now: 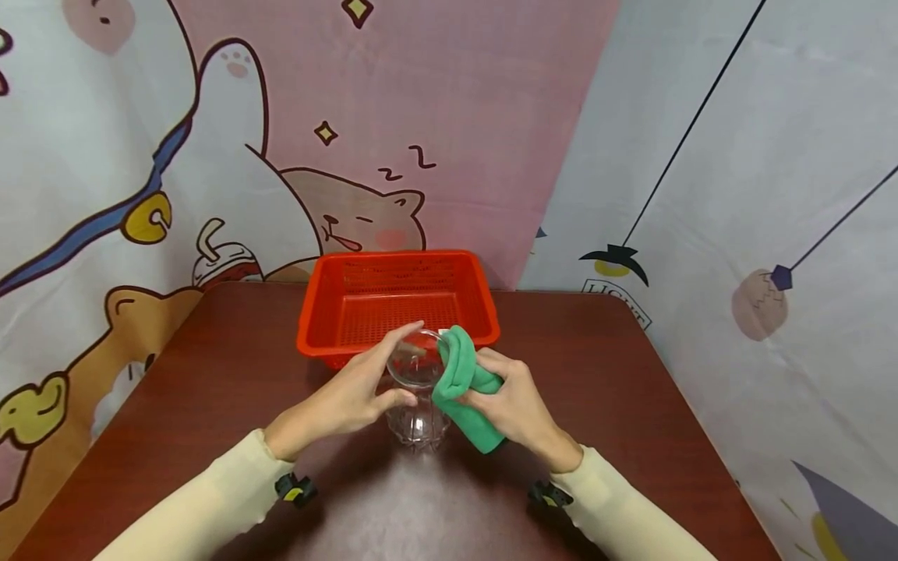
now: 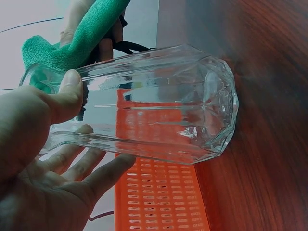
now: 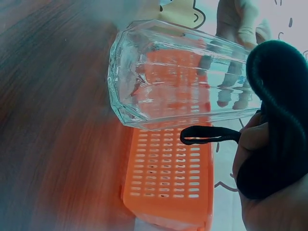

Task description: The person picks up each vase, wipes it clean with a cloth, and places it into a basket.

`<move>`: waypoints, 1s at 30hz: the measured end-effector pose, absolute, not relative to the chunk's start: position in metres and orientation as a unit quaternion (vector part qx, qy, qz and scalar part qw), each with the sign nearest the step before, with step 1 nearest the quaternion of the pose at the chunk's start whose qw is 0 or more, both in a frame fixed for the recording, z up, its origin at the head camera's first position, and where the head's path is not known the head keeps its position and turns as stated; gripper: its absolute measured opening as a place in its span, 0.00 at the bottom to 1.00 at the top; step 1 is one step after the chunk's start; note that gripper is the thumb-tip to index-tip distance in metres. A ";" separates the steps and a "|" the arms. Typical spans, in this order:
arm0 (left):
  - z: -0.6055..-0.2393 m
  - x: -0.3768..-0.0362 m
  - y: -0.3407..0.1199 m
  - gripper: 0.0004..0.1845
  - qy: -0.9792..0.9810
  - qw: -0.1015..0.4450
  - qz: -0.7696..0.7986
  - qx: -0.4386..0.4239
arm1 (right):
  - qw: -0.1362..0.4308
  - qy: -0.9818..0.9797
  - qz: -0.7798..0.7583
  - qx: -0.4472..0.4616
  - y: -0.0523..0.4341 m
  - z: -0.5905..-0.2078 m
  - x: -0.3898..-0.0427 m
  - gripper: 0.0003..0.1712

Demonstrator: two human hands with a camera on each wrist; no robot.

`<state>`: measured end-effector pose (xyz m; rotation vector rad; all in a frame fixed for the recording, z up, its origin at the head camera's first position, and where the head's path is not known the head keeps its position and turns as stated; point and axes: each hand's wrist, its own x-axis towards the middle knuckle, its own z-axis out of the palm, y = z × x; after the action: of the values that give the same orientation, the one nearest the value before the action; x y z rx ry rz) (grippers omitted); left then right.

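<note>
While the red basket [image 1: 397, 300] at the back of the brown table [image 1: 210, 405] held nothing, the wiping seemed only underway: the clear faceted glass [image 1: 418, 397] stood just before it, not yet put away. The left hand [image 1: 347, 401] curled round its rim, and the right hand [image 1: 512, 405] pinched 1 green cloth [image 1: 463, 386] against it.

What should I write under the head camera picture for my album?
Left hand holds a clear glass while right hand presses a green cloth to its rim.
</note>
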<state>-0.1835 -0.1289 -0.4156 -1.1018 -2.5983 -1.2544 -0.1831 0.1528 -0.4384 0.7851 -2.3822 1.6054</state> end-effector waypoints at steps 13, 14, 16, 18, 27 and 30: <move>-0.416 -0.184 -0.128 0.62 -0.838 0.031 -0.407 -0.362 | 0.063 -0.805 0.534 0.249 0.142 -0.416 -0.167 0.15; -0.416 -0.184 -0.128 0.62 -0.837 0.031 -0.409 -0.362 | 0.064 -0.807 0.532 0.249 0.142 -0.417 -0.167 0.15; -0.416 -0.183 -0.128 0.62 -0.836 0.030 -0.410 -0.362 | 0.067 -0.810 0.526 0.250 0.142 -0.423 -0.170 0.16; -0.416 -0.183 -0.128 0.61 -0.836 0.029 -0.413 -0.361 | 0.071 -0.813 0.519 0.255 0.143 -0.430 -0.174 0.16; -0.417 -0.185 -0.130 0.59 -0.838 0.025 -0.406 -0.363 | 0.069 -0.826 0.490 0.271 0.149 -0.445 -0.183 0.15; -0.417 -0.185 -0.130 0.59 -0.836 0.025 -0.409 -0.364 | 0.060 -0.838 0.469 0.272 0.149 -0.445 -0.183 0.14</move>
<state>-0.1846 -0.1300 -0.4166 -1.1271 -2.5874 -1.2641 -0.1829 0.1490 -0.4453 0.8245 -2.5360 1.4195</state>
